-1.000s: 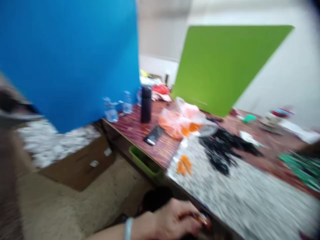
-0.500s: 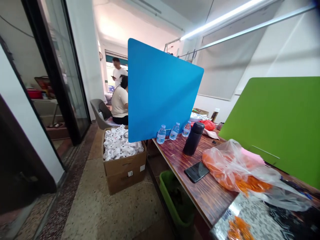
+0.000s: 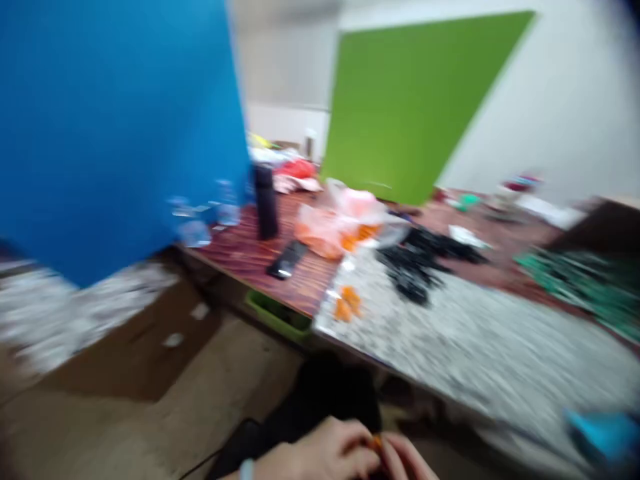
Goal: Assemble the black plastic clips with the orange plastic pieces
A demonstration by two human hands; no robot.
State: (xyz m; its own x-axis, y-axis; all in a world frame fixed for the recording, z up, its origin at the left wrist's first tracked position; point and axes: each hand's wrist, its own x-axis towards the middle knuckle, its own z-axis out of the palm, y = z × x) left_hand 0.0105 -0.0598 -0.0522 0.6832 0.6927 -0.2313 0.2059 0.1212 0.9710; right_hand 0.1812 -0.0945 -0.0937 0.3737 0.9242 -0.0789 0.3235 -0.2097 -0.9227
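Note:
At the bottom edge, my left hand [image 3: 327, 453] and my right hand [image 3: 406, 457] meet above my dark-clothed lap. Their curled fingers pinch a small orange piece [image 3: 377, 441], mostly hidden and blurred, so its kind does not show. Beyond them, a loose orange bundle [image 3: 347, 304] lies on the grey speckled table cover [image 3: 460, 340]. A clear plastic bag with orange contents [image 3: 325, 230] rests behind it, beside a heap of black strips [image 3: 413, 267].
On the wooden table stand a black flask [image 3: 265, 203], a phone [image 3: 287, 259] and plastic bottles. A blue panel [image 3: 125, 120] and a green panel [image 3: 400, 100] rise behind. A cardboard box [image 3: 135, 347] of white pieces is left; green strips [image 3: 585, 287] lie right.
The view has swung right and down, blurring the picture. Both hands have come into sight at the bottom with the small orange piece. The people at the back are out of view.

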